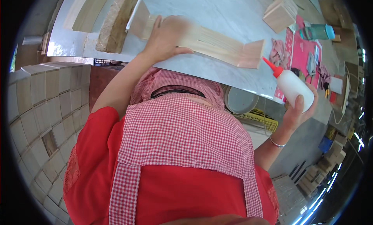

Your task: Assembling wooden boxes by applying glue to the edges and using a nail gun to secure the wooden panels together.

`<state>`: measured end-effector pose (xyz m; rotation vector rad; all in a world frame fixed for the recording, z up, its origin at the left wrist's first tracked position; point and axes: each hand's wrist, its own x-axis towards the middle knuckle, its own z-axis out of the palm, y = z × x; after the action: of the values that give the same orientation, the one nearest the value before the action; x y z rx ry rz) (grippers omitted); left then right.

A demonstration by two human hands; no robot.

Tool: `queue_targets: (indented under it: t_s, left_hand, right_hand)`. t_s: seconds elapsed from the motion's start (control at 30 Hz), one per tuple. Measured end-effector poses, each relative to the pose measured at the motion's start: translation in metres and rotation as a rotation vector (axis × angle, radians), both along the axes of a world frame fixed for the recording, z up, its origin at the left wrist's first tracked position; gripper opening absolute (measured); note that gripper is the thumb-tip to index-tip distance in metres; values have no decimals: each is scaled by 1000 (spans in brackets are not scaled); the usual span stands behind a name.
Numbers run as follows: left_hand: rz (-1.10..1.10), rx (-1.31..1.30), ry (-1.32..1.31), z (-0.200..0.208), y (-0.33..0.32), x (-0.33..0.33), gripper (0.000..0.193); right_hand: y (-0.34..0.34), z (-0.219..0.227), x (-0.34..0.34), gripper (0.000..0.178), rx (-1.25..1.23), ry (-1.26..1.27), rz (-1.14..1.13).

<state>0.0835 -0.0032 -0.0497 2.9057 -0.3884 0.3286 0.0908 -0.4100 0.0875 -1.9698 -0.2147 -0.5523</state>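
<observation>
A long pale wooden board with an upright piece at each end, like a three-sided wooden frame (219, 44), lies across the table. My left hand (169, 36) is laid over its left half, gripping it with the thumb along the near edge; the fingertips are blurred. In my right hand (301, 108) is a white glue bottle (294, 89), tilted so its red nozzle points up and left. The nozzle tip is close beside the frame's right end piece; whether it touches I cannot tell.
A rough brown block (116, 24) stands left of the frame, with wooden strips (87, 11) beyond. At the right are a stack of wood pieces (280, 13), a teal jar (316, 32) and a pink cloth (279, 54). Wooden blocks (54, 85) are piled left, a bucket (241, 99) below the table edge.
</observation>
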Motion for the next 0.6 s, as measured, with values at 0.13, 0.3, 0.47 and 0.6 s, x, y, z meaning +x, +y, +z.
queue_targets:
  t_s: [0.13,0.3,0.47,0.6]
  left_hand:
    - [-11,4,-29,-1,0,0,86]
    - [-3,12,-20,-1,-1,0,86]
    - [6,17,17,3,-1,0,87]
    - [4,13,14,3,-1,-2,87]
  right_hand:
    - [-7,-2,-16,64,-51,76,5]
    - [-11,-7,-15,60,-33,107,49]
    - [-7,-5,-10,48,-38,89,82]
    - [-1,-7,2,43,-82,45,80]
